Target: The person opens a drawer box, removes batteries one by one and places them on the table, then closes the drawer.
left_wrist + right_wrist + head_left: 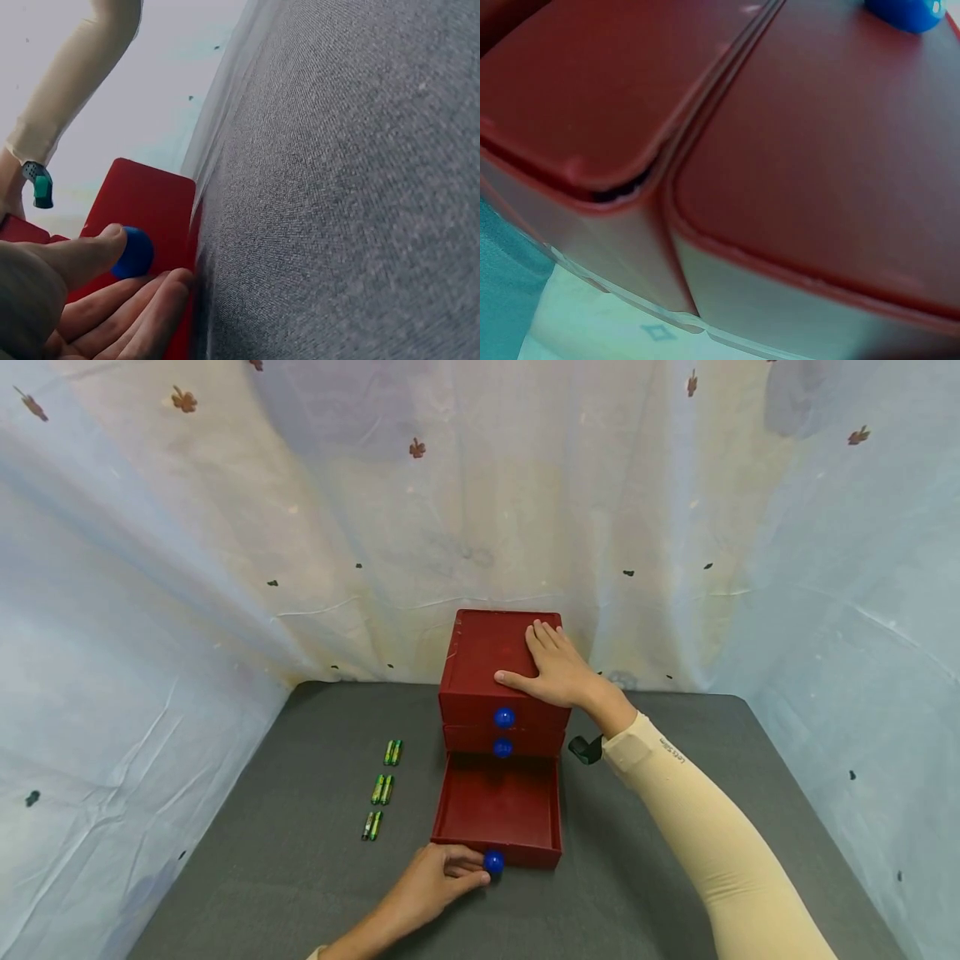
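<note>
A red drawer unit (pixel 491 652) stands on the grey table, with its bottom drawer (pixel 498 810) pulled out and its bare inside showing. My left hand (pixel 431 885) is at that drawer's front, thumb and fingers about the blue knob (pixel 493 862); the left wrist view has the knob (pixel 135 253) between thumb and fingers. Spread flat, my right hand (pixel 558 670) rests on top of the unit. Two upper drawers with blue knobs (pixel 504 718) are closed. In the right wrist view, red drawer fronts (pixel 817 150) appear close up, and the right hand is out of sight.
Green batteries (pixel 382 789) lie in several pairs on the table left of the drawer unit. A pale patterned curtain (pixel 465 527) hangs behind and at both sides. The grey table (pixel 285 860) extends to both sides of the unit.
</note>
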